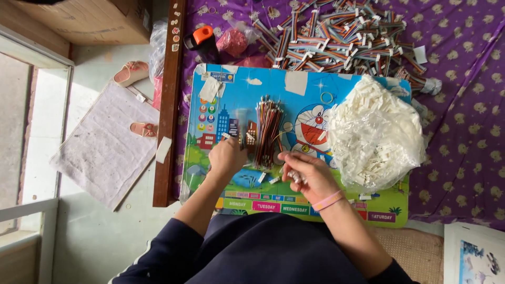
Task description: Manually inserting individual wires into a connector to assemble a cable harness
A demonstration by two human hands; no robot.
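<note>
Hands work over wires (pixel 268 131): left hand (pixel 227 156) pinches one, right hand (pixel 305 171) cups white connectors (pixel 295 177).

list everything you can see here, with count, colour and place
board: one, blue cartoon print, on the purple cloth, in front of the person
wire bundle: one, red and brown, mid board
bag of connectors: one, clear with white parts, right side of board
ribbon cables: a heap, many-coloured, top on the cloth
cloth: one, purple with pale print, under everything
bottle: one, black with orange cap, top left of cloth
pink bag: one, beside the bottle
sandals: two, pink, on the floor at left
mat: one, pale, floor left
left hand: by the wire bundle
right hand: holds small white pieces; pink wristband
</note>
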